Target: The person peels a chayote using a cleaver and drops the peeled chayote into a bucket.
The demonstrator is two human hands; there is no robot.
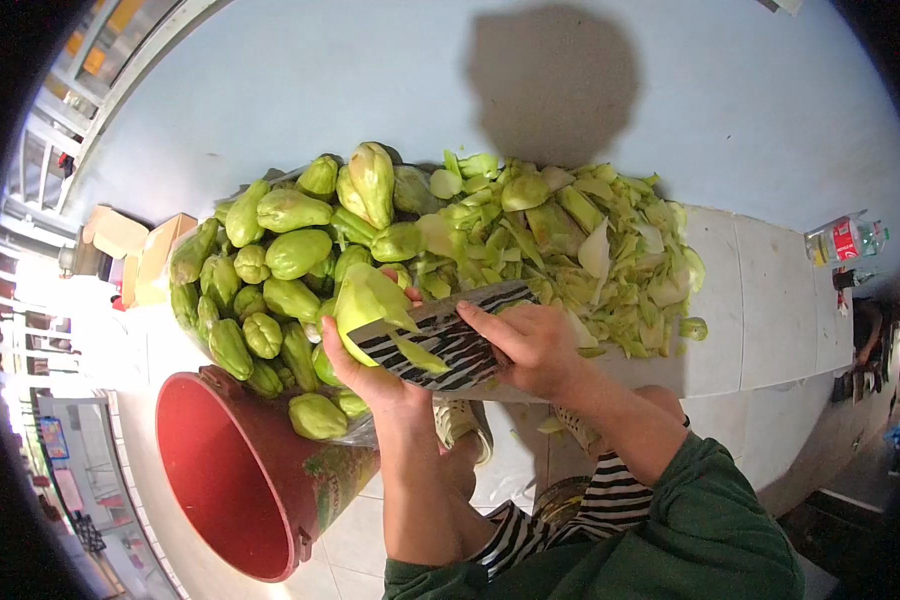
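In the head view my left hand (pixel 375 378) cups a pale green, partly peeled chayote (pixel 355 305). My right hand (pixel 538 348) is wrapped round a broad-bladed cleaver (pixel 445 338), index finger stretched along the blade. The blade lies against the chayote's right side and mirrors black and white stripes. A strip of peel (pixel 420 352) clings to the flat of the blade. Behind my left hand is a heap of whole chayotes (pixel 298 253). Beyond my right hand spreads a pile of peelings (pixel 620 260). The cleaver's handle is hidden by my right hand.
A red plastic bucket (pixel 225 475) lies tilted at the lower left, its mouth facing left. Cardboard boxes (pixel 155 255) stand by the railing. A plastic bottle (pixel 848 240) is at the far right. The wall (pixel 360 80) rises behind the heaps.
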